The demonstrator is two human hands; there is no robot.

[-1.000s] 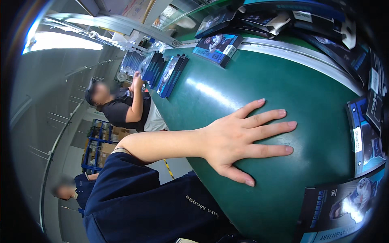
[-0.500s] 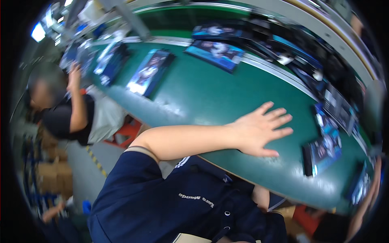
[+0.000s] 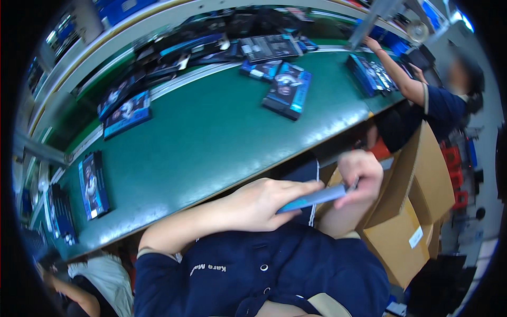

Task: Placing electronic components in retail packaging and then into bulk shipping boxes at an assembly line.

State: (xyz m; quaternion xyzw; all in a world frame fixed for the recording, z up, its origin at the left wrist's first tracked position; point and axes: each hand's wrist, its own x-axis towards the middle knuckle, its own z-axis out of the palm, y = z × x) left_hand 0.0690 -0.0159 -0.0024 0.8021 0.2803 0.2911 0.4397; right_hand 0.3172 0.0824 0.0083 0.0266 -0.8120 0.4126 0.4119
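Note:
In front of my chest, beyond the table's near edge, a thin flat blue piece [image 3: 314, 199] is seen nearly edge-on; motion blur hides whether it is a card or a folded carton. My left hand [image 3: 266, 203] grips its left end, with fingers along the top and the thumb underneath. At its other end my right hand [image 3: 362, 177] is closed, with thumb and fingers pinching near the edge. Nearest on the table lies a dark-and-blue printed box [image 3: 288, 91]. Another printed box [image 3: 127, 114] rests farther left.
The green table [image 3: 200, 142] carries several more boxes, including one at the left [image 3: 93, 185]. A heap of dark packages [image 3: 211, 47] lines the back ledge. An open cardboard carton [image 3: 398, 232] stands to my right. Co-workers sit at the right [image 3: 446, 100] and lower left [image 3: 79, 296].
The view has swung to the right. My left hand, earlier spread open above the table, is now closed on the blue piece by my chest, and my right hand has come into view.

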